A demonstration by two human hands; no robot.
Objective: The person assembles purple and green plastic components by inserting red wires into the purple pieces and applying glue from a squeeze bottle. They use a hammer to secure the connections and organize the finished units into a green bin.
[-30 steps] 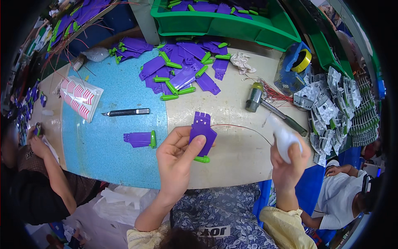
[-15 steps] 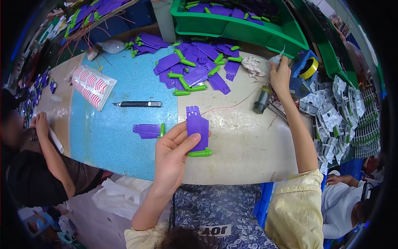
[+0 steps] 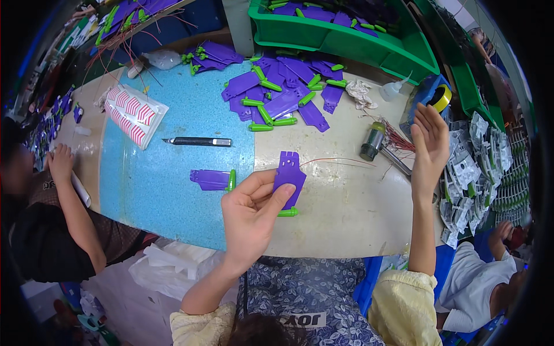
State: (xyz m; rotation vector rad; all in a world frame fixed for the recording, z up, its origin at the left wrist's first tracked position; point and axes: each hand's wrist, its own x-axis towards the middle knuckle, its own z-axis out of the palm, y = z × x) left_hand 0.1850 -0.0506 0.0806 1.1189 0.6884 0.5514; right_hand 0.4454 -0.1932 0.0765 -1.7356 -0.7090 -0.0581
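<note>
My left hand pinches a flat purple plastic part between thumb and fingers, with a green piece at its lower end. A thin red wire runs off to the right from behind this part. Over the right side of the table, my right hand is raised with fingers stretched and nothing in it. Close to it are a small white squeeze bottle with a fine tip, a roll of yellow tape, and a dark cylindrical jar by a bundle of red wires.
Purple parts with green ends are piled mid-table. A craft knife, a single purple part and a striped packet lie on the blue mat. Behind stands a green bin; grey parts heap at right. A co-worker's arm is at left.
My right hand has let go of the white squeeze bottle, which now stands on the table, and has come nearer with its fingers opened. My left hand has shifted slightly right with the purple part.
</note>
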